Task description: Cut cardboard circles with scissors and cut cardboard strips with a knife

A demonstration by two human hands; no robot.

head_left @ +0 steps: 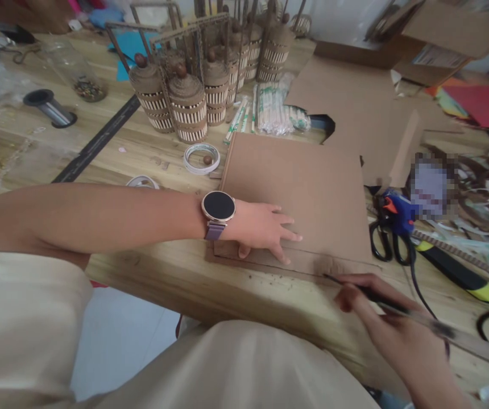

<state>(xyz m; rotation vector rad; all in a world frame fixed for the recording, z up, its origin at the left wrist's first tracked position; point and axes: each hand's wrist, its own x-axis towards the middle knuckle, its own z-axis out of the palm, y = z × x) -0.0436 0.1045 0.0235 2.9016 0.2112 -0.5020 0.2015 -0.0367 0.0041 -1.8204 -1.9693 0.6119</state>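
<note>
My left hand [265, 230], with a watch [219, 207] on its wrist, lies flat with fingers spread on a brown cardboard sheet [299, 176]. A narrow strip of cardboard runs along the sheet's near side, with a dark line beside it. My right hand [389, 324] is closed round a slim black pen [372, 294]. The pen's tip is at the near edge of the cardboard, to the right of my left hand. Motion blurs the right hand somewhat, and its palm is hidden.
Scissors [392, 241], a blue glue gun [402, 213] and a yellow-black cutter [458, 272] lie right of the cardboard. Behind it stand several lantern-like models [188, 105] and wrapped sticks [270, 108]. Left are a tape roll [191, 165], a spool [52, 108] and a jar [86, 88].
</note>
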